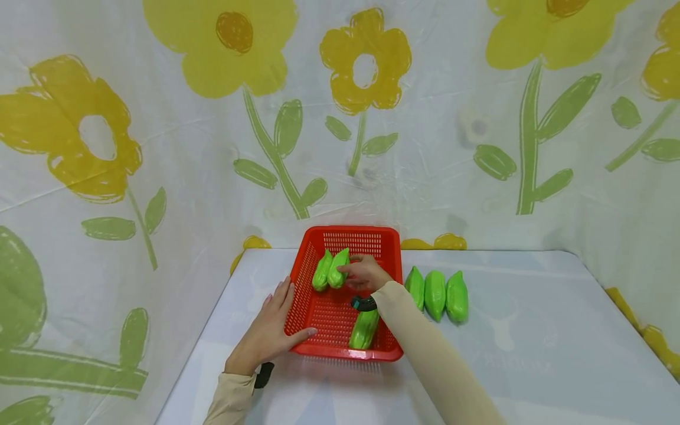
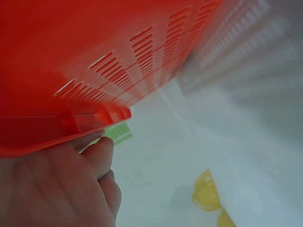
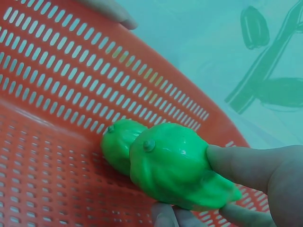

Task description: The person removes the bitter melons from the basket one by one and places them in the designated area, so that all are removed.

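My right hand [image 1: 365,273] reaches into a red plastic basket [image 1: 346,353], thumb and fingers pinching a green, ridged toy fruit with a pointed end [image 3: 170,165]. Close against it lies another such green fruit [image 1: 321,271] by the basket's left wall. A further green fruit [image 1: 363,332] is at the basket's front right, partly hidden beneath my right wrist. My left hand [image 1: 271,330] rests on the left front corner of the basket, fingers along the left rim and thumb over the front rim. In the left wrist view, its palm [image 2: 57,189] is beside the rim.
Right of the basket, on the pale table [image 1: 531,354], stand three more green fruits [image 1: 435,295] in a row, the left one partly covered by the basket and sleeve. A flower-printed curtain [image 1: 435,147] hangs behind the table and along its sides.
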Demonstrator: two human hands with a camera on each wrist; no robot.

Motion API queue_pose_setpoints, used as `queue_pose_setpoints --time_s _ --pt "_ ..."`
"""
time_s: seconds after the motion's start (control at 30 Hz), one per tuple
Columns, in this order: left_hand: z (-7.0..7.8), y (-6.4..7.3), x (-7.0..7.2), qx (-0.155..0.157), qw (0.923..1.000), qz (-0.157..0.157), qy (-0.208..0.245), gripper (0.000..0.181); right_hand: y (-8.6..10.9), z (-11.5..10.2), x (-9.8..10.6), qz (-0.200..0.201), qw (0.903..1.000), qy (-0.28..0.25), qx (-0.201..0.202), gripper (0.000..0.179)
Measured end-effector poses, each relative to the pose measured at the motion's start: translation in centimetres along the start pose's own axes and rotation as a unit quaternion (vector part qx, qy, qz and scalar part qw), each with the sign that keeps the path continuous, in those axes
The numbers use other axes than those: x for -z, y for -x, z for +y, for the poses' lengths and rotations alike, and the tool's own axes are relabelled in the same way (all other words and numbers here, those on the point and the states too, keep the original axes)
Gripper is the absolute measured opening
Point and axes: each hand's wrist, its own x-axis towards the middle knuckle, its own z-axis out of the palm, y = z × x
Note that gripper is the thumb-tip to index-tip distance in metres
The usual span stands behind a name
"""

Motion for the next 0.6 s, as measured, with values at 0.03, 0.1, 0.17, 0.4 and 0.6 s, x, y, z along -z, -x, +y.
queue_pose_setpoints --time_s 0.03,0.1,0.17,0.4,0.6 --pt "0.0 0.0 0.0 -0.001 1.0000 0.001 0.001 0.115 0.2 -0.1 0.1 0.000 1.0000 -0.002 0.001 0.072" --pt "0.1 0.0 0.0 -0.002 1.0000 0.002 0.002 0.115 0.5 -0.2 0.3 -0.001 1.0000 -0.003 0.004 0.071" --pt "0.0 0.0 -0.1 -0.003 1.0000 0.003 0.000 0.116 0.8 -0.3 0.4 -0.002 0.9999 -0.004 0.009 0.071" --pt "-0.1 0.0 -0.3 -0.009 0.9999 0.007 -0.001 0.117 1.3 -0.2 1.0 -0.007 0.9996 -0.007 0.025 0.071" --pt "0.0 0.0 -0.4 -0.008 0.9999 0.009 0.001 0.118 2.1 -0.6 1.9 -0.015 0.9991 -0.018 0.034 0.073"
